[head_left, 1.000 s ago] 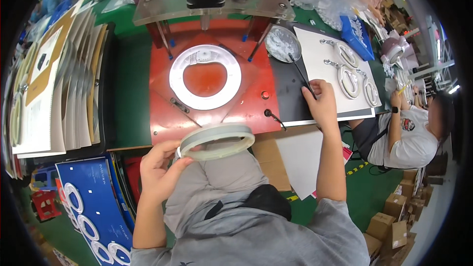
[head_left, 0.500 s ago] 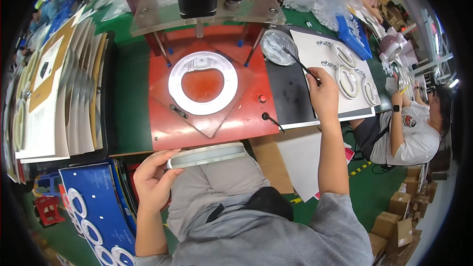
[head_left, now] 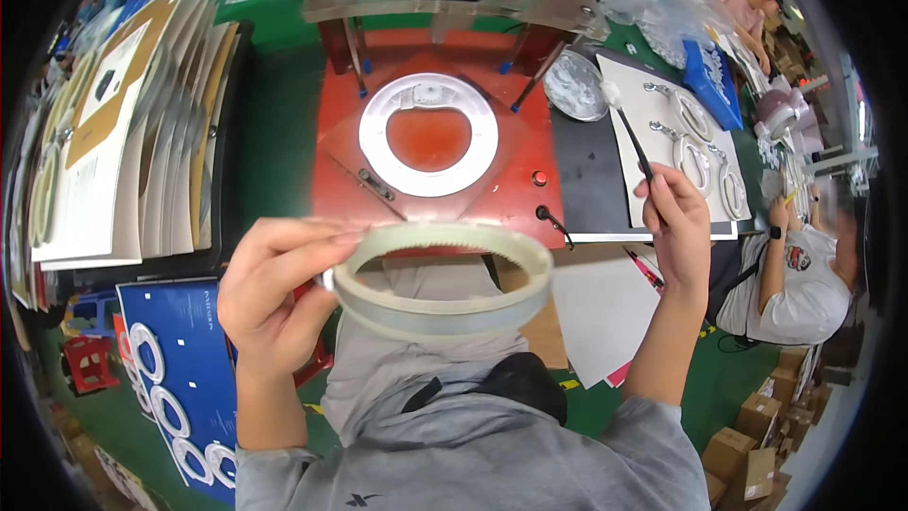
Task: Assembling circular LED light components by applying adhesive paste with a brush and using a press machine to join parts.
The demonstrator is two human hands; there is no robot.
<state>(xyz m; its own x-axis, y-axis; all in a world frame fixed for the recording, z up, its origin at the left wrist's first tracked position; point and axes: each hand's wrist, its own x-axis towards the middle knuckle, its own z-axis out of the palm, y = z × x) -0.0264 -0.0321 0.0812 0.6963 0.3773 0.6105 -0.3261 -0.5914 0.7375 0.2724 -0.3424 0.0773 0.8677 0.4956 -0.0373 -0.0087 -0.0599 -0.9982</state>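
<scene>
My left hand (head_left: 274, 289) pinches the left edge of a pale, translucent plastic ring (head_left: 445, 324). It is tilted above my lap, and fine teeth line its inner edge. A thin black-handled brush (head_left: 635, 137) is gripped by the fingers of my right hand (head_left: 679, 218). White paste coats the brush's tip, which is raised near a round dish (head_left: 574, 85) smeared with the same white stuff. In front of me, a flat white ring plate (head_left: 484, 137) rests on the red base (head_left: 515, 203) of a press.
The press's clear plate (head_left: 445, 8) hangs over the base on posts. Several folders (head_left: 142, 132) stand at the left. White rings with cables (head_left: 693, 166) lie on white card to the right, near a blue bin (head_left: 712, 85). A co-worker (head_left: 799, 274) sits at far right.
My left hand has raised the pale ring and tipped it so its opening shows. My right hand has drawn the brush back from the dish, its tip now loaded with white paste.
</scene>
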